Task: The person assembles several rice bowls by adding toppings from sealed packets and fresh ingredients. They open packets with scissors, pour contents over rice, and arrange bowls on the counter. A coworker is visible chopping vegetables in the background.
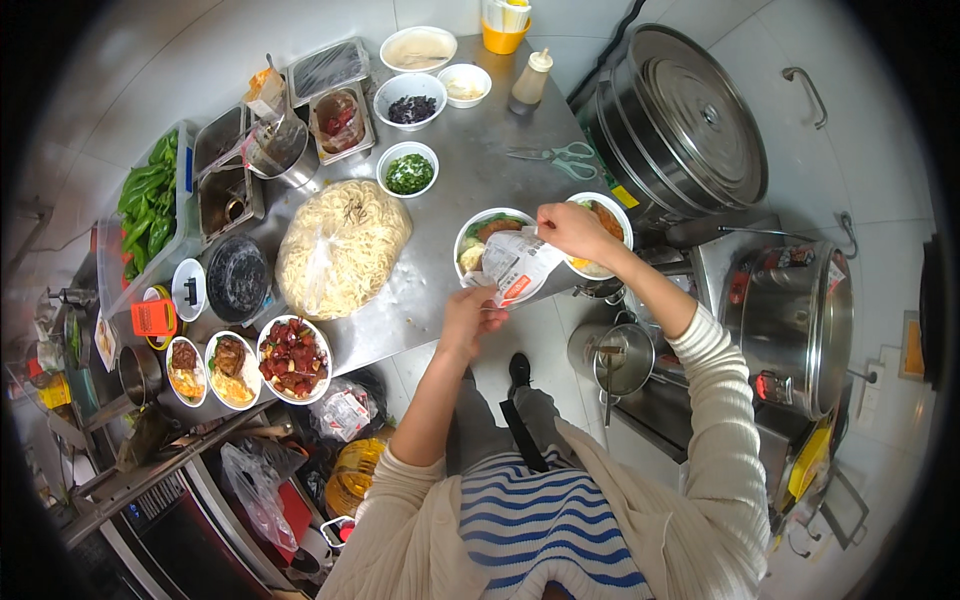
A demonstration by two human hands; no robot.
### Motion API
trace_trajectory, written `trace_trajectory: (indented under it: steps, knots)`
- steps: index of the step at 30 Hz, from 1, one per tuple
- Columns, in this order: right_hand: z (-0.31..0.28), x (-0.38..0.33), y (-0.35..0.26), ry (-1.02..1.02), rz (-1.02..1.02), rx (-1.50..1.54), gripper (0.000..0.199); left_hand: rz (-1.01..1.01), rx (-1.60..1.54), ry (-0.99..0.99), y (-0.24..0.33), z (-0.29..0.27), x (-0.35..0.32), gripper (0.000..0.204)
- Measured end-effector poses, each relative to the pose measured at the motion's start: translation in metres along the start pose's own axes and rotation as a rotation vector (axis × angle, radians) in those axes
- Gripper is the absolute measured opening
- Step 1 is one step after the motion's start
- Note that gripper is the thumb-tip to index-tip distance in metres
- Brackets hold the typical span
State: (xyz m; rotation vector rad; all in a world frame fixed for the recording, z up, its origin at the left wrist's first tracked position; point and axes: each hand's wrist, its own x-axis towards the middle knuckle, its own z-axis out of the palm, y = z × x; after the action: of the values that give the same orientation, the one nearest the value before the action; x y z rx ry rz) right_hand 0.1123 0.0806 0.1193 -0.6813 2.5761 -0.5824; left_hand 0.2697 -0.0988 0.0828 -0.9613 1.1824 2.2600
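Between my two hands, a white printed packet (522, 258) with a red patch and see-through plastic along its edge is stretched over the table's front edge. My left hand (473, 318) pinches its lower left corner, with some fingers partly hidden. At the packet's upper right side, my right hand (580, 232) is closed on the edge. Behind the packet sits a white bowl of food (470, 228) with greens and something brown, partly covered from view. A second bowl of food (612, 212) stands under and beyond my right hand.
Green-handled scissors (570, 160) lie behind the bowls, near a squeeze bottle (530, 82). A bag of noodles (343, 250) and several filled bowls (293, 358) occupy the table's left. Stacked steel steamers (690, 115) and a large pot (785, 320) stand to the right.
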Motion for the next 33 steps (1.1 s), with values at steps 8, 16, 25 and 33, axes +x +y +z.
trace_trajectory:
  steps: [8,16,25,33]
  knots:
    - [0.002,0.017,-0.017,0.055,-0.034,-0.060,0.015,0.045,-0.020,0.030,0.005,-0.008,0.005,0.021]
    - [-0.015,0.006,-0.015,-0.053,0.103,-0.037,0.020,-0.070,-0.071,-0.057,0.000,0.001,-0.001,0.019]
    - [-0.029,0.003,-0.015,-0.053,0.140,-0.077,0.020,-0.121,-0.224,-0.140,-0.009,0.014,0.001,0.015]
    - [-0.019,0.037,-0.023,-0.070,0.138,-0.158,0.027,-0.097,-0.275,-0.131,0.015,-0.009,0.018,0.018]
